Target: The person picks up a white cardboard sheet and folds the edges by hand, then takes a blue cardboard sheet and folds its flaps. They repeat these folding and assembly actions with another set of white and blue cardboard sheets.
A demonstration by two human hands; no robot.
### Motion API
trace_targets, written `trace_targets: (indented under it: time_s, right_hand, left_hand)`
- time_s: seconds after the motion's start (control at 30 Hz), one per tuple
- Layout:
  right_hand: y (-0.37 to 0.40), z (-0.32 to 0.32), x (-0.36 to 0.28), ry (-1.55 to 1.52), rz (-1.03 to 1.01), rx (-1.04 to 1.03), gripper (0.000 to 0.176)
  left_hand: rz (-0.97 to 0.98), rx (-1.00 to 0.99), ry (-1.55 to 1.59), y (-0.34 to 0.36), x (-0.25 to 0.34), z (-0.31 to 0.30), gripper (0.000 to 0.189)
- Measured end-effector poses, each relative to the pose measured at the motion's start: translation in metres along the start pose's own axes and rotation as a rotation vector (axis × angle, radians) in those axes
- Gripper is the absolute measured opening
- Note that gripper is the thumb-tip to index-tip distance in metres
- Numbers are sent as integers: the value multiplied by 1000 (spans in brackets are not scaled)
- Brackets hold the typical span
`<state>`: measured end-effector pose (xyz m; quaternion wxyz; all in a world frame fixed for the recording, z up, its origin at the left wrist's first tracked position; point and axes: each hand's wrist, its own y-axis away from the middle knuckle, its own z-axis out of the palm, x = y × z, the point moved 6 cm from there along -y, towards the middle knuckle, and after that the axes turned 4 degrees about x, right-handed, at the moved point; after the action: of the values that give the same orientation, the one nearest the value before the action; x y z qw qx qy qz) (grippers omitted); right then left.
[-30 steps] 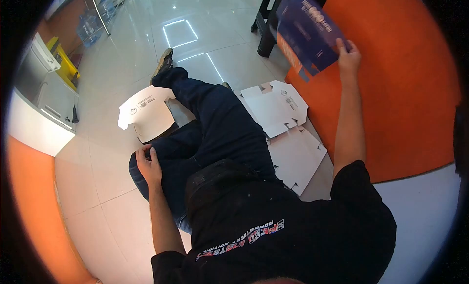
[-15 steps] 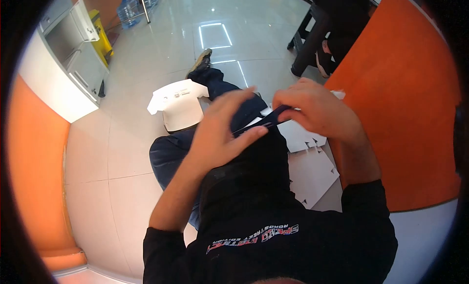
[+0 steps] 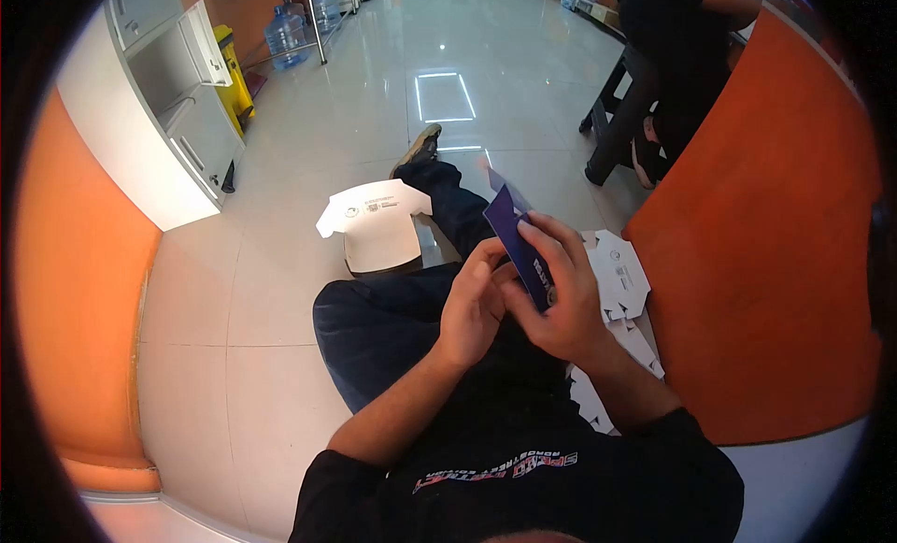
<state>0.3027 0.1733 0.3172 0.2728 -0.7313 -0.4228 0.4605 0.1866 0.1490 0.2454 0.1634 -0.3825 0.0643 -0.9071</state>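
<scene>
A folded dark purple-blue card (image 3: 523, 253) with white printed lettering is held up above my lap. My right hand (image 3: 565, 295) is closed around its right side, with fingers along the outer face and the thumb below. Against the lower left edge is my left hand (image 3: 469, 309), its fingers curled in behind the card and partly hidden. A paler flap of the card (image 3: 505, 186) stands out at the top. On the floor beyond my bent leg lies a stack of white T-shirt-shaped cards (image 3: 378, 230), printed with a small logo and code.
More white cut-out cards (image 3: 619, 277) lie to my right, beside an orange panel (image 3: 747, 263). A white cabinet (image 3: 177, 104) with an open door stands left, near a yellow bin (image 3: 234, 85) and water bottles (image 3: 286, 38). A seated person (image 3: 673, 38) is at the upper right.
Both hands have come closer together. The card has turned from nearly edge-on to showing its printed face. The camera view has shifted, so the surroundings sit lower and further right.
</scene>
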Motion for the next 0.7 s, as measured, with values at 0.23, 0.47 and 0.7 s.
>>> trace_targets:
  time_s: [0.23,0.47,0.7]
  right_hand:
    - [7,-23,-18,72,-460,-270,32]
    - [12,-54,0,20,-369,-19,33]
    - [-2,-50,-7,256,-437,-110,43]
  left_hand:
    - [-428,110,203,-16,19,-6,65]
    - [-285,8,188,-14,9,-4,27]
    - [-54,-20,-53,-8,5,5,33]
